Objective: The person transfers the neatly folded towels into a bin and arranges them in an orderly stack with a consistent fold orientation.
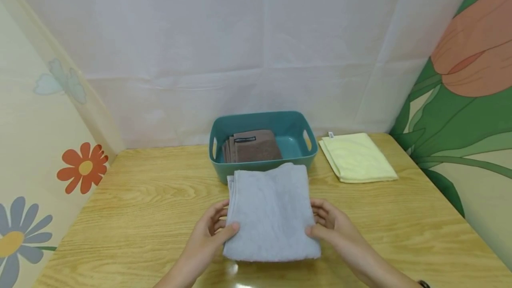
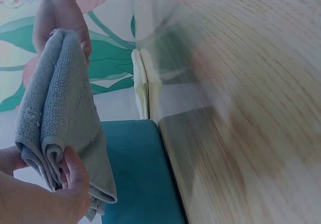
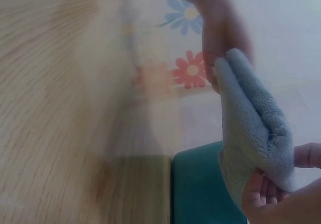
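Note:
A folded grey-blue towel point(image 1: 274, 214) is held up off the table between both hands, its far edge overlapping the front of a teal basket point(image 1: 262, 119) in the head view. My left hand point(image 1: 214, 226) pinches its left side, thumb on top and fingers beneath. On the opposite side my right hand point(image 1: 332, 223) grips it the same way. Both wrist views show the towel's thick folded layers point(image 2: 60, 93) raised above the wood. Inside the basket, folded brown towels point(image 1: 256, 146) stand toward the left, one with a dark label.
A folded pale yellow towel point(image 1: 358, 157) with a small white tag lies right of the basket. The wooden table point(image 1: 152, 199) ends at a white sheet point(image 1: 180, 57) behind. Walls painted with flowers flank both sides.

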`<state>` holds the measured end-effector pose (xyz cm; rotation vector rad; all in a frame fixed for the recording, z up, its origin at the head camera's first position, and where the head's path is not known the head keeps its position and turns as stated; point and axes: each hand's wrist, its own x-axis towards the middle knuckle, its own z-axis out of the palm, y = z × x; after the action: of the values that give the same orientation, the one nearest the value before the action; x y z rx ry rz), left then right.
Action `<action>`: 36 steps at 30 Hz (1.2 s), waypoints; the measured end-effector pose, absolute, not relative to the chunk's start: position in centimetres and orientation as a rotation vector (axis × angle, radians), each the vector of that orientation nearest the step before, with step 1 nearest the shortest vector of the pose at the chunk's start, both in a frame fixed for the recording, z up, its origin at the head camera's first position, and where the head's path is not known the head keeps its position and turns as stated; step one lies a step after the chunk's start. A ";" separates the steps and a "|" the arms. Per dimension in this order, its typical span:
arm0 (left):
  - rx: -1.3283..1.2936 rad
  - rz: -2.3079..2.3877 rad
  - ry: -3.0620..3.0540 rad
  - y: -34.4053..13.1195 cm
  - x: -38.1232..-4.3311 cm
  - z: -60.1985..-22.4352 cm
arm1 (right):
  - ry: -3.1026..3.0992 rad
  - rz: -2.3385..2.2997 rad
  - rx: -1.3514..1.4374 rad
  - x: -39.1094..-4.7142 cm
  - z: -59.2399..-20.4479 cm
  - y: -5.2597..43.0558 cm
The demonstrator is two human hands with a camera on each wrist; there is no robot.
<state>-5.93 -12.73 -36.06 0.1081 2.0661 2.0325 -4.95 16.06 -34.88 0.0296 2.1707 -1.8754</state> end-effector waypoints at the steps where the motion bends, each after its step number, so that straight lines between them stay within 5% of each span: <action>1: 0.103 2.033 2.067 -12.7 -5.9 -36.0 | 2.169 -1.879 0.030 -5.0 -34.8 16.0; 36: 0.111 2.137 2.141 -11.2 -7.2 -34.0 | 2.119 -2.097 0.035 -6.1 -34.3 15.9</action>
<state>-7.18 -11.23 -33.96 0.1110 2.1413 2.1372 -6.08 15.90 -34.32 0.0355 2.1192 -2.0971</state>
